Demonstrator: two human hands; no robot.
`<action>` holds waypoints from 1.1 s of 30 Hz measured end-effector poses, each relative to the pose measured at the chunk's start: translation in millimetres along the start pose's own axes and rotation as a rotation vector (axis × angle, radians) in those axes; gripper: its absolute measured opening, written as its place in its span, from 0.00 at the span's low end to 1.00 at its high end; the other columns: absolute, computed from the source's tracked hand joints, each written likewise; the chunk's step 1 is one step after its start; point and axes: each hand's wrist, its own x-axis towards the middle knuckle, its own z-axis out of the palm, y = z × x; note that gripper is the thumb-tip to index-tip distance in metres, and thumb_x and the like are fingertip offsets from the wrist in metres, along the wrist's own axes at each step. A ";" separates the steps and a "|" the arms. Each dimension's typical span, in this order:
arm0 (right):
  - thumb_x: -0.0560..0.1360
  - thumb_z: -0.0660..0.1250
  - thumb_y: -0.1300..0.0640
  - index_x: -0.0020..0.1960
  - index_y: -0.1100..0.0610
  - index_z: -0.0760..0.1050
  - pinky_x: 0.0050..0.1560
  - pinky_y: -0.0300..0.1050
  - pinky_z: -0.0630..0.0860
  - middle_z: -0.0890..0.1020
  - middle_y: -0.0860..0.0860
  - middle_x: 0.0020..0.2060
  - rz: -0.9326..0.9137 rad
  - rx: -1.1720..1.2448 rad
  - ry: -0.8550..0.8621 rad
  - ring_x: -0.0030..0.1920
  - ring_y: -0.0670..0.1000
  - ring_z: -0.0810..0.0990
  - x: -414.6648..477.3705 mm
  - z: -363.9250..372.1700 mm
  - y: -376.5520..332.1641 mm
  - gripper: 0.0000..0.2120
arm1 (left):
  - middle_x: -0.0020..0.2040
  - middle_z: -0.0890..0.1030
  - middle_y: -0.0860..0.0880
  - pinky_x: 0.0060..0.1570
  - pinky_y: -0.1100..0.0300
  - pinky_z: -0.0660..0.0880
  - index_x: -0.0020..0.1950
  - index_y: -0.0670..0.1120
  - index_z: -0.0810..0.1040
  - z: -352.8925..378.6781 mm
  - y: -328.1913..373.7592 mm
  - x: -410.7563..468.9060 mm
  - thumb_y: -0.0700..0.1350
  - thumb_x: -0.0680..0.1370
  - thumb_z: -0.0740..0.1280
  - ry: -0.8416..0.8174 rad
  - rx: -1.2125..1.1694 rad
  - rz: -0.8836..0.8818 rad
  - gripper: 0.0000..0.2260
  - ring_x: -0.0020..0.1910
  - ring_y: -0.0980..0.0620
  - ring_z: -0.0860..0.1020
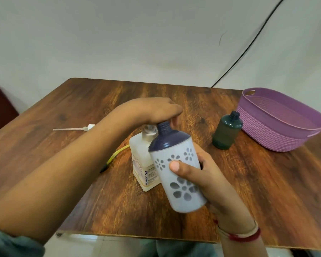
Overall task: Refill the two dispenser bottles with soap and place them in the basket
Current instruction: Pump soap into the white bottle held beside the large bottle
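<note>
My right hand [202, 179] grips a grey dispenser bottle [180, 175] with flower cut-outs and a dark blue top, tilted so its open neck sits under the pump of the white soap refill bottle [143, 164]. My left hand [156, 110] rests on top of that pump, fingers curled down over it. A dark green dispenser bottle [227, 130] stands open on the table, just left of the purple basket [285, 134]. A white pump head with its long tube [74, 128] lies on the table at the left.
The wooden table [248, 191] reaches to a white wall. A yellow-green strap or cord [117, 154] lies behind the soap bottle. A black cable [248, 45] runs down the wall to the table's far edge. A dark red seat [0, 106] is at far left.
</note>
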 end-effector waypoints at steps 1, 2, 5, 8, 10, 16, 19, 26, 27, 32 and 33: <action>0.63 0.74 0.53 0.52 0.47 0.79 0.37 0.41 0.79 0.85 0.53 0.43 0.004 0.001 0.002 0.41 0.52 0.85 -0.4 0.5 0.8 0.18 | 0.45 0.80 0.50 0.57 0.53 0.71 0.43 0.44 0.79 1.2 -1.0 -0.3 0.46 0.81 0.52 -0.006 -0.009 -0.006 0.18 0.49 0.49 0.77; 0.63 0.74 0.53 0.52 0.47 0.79 0.37 0.41 0.79 0.85 0.53 0.43 0.004 0.007 0.004 0.40 0.51 0.85 -1.1 0.9 1.4 0.17 | 0.46 0.80 0.49 0.58 0.52 0.71 0.45 0.42 0.80 1.1 -1.4 -0.6 0.46 0.82 0.52 0.001 -0.007 -0.010 0.18 0.50 0.48 0.77; 0.64 0.73 0.53 0.52 0.47 0.80 0.37 0.40 0.79 0.85 0.52 0.43 -0.008 0.016 0.004 0.40 0.51 0.85 -1.7 0.9 -0.8 0.16 | 0.47 0.80 0.47 0.53 0.51 0.72 0.46 0.43 0.78 -6.6 0.3 -1.2 0.50 0.81 0.52 0.050 0.068 -0.014 0.18 0.49 0.46 0.77; 0.65 0.73 0.53 0.52 0.46 0.80 0.37 0.40 0.79 0.85 0.52 0.43 -0.019 0.016 -0.005 0.41 0.50 0.85 -0.3 0.2 -4.1 0.16 | 0.45 0.79 0.49 0.49 0.54 0.71 0.41 0.48 0.77 -8.8 2.0 0.4 0.51 0.81 0.53 0.104 0.144 0.019 0.16 0.47 0.48 0.76; 0.65 0.73 0.53 0.52 0.46 0.79 0.37 0.40 0.79 0.85 0.53 0.43 -0.011 0.012 -0.011 0.41 0.51 0.85 -0.5 0.3 -2.5 0.16 | 0.47 0.81 0.48 0.55 0.51 0.72 0.43 0.46 0.79 -3.3 2.9 -0.4 0.49 0.81 0.52 0.041 0.030 0.032 0.18 0.50 0.47 0.78; 0.64 0.73 0.52 0.52 0.49 0.79 0.37 0.41 0.79 0.85 0.53 0.43 -0.003 0.020 -0.011 0.40 0.51 0.85 -1.6 4.7 -0.9 0.17 | 0.46 0.81 0.50 0.59 0.51 0.73 0.48 0.43 0.78 -4.0 1.7 -6.3 0.46 0.82 0.52 0.008 -0.058 0.036 0.16 0.51 0.49 0.79; 0.65 0.73 0.53 0.53 0.48 0.79 0.38 0.41 0.79 0.85 0.53 0.44 -0.021 0.008 -0.037 0.41 0.51 0.85 0.0 5.6 -5.2 0.16 | 0.46 0.80 0.51 0.57 0.52 0.73 0.48 0.46 0.79 -8.2 1.8 -6.5 0.48 0.81 0.54 0.052 0.003 0.075 0.15 0.49 0.51 0.78; 0.62 0.73 0.52 0.49 0.45 0.80 0.36 0.40 0.79 0.85 0.53 0.42 0.002 0.021 0.016 0.39 0.51 0.85 1.0 0.6 2.7 0.15 | 0.52 0.79 0.48 0.62 0.48 0.70 0.49 0.46 0.79 -1.1 -1.7 2.1 0.46 0.81 0.54 0.026 -0.124 0.011 0.14 0.56 0.49 0.76; 0.62 0.74 0.52 0.50 0.46 0.80 0.36 0.40 0.79 0.85 0.53 0.42 0.000 0.024 0.022 0.39 0.51 0.85 1.3 0.4 2.8 0.16 | 0.52 0.79 0.48 0.63 0.47 0.70 0.50 0.45 0.79 -1.6 -1.8 2.4 0.46 0.81 0.54 0.018 -0.096 0.009 0.14 0.56 0.48 0.76; 0.64 0.73 0.53 0.52 0.47 0.79 0.37 0.41 0.79 0.85 0.53 0.43 -0.017 0.013 0.001 0.40 0.51 0.85 3.2 1.1 -2.8 0.17 | 0.50 0.80 0.49 0.59 0.47 0.71 0.51 0.46 0.79 -7.6 2.3 2.0 0.49 0.80 0.57 0.064 0.042 0.037 0.13 0.52 0.48 0.77; 0.64 0.73 0.53 0.52 0.47 0.79 0.37 0.41 0.79 0.85 0.53 0.43 -0.018 0.008 -0.004 0.40 0.51 0.85 3.3 1.1 -3.0 0.16 | 0.49 0.81 0.48 0.59 0.48 0.71 0.51 0.46 0.79 -6.4 1.8 2.0 0.48 0.80 0.56 0.073 -0.003 0.045 0.13 0.52 0.49 0.78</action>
